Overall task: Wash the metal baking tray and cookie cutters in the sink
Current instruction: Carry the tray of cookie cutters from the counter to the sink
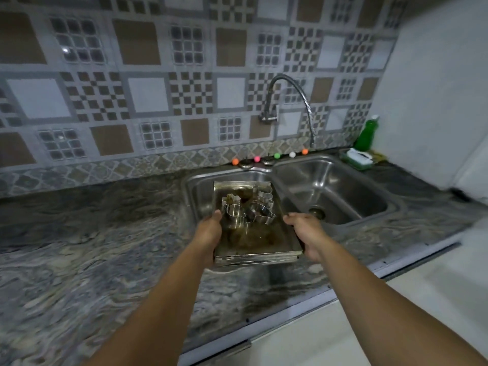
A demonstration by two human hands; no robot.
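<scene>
- Over the sink's left basin (200,191): baking tray (264,239) (greasy), cookie cutters (245,208) on it.
- Left hand (208,233) and right hand (307,231) each grip a tray side.

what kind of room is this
Most likely a home kitchen. A steel double sink is set into a stone-patterned counter, a bendy tap comes out of a patterned tiled wall, and a green soap bottle stands in the corner.

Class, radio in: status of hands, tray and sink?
Left hand and right hand grip baking tray sides. Cookie cutters on it, over left basin. Tap dry.
</scene>
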